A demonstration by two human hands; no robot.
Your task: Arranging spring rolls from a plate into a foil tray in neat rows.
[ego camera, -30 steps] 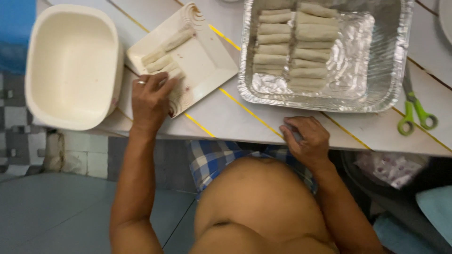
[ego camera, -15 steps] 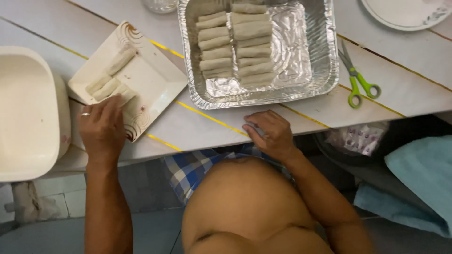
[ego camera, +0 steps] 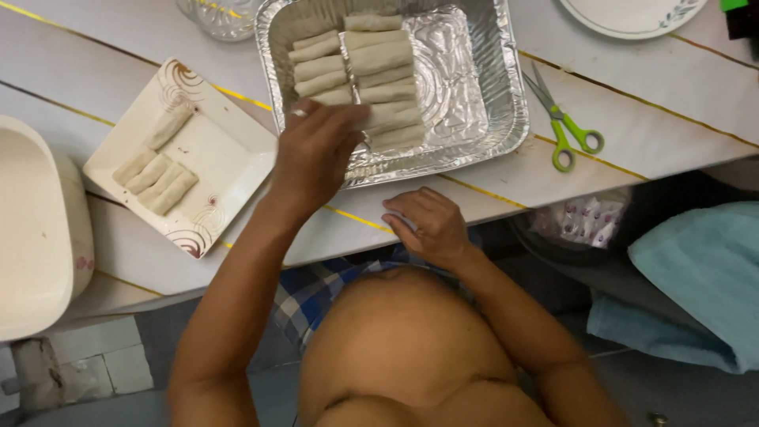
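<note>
The left hand (ego camera: 316,154) hovered over the foil tray's (ego camera: 506,119) near-left corner, fingers curled on a spring roll (ego camera: 341,96) — its long axis left-right; the right hand (ego camera: 431,225) rested loosely curled, empty, at the table (ego camera: 672,134) edge.

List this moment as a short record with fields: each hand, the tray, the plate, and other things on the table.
left hand: over the near-left corner of the foil tray, fingers at the rolls; whether it grips one cannot be told
right hand: resting at the table edge
foil tray: two columns of pale rolls
square plate: four rolls
other: green scissors, white tub, round plate
</note>
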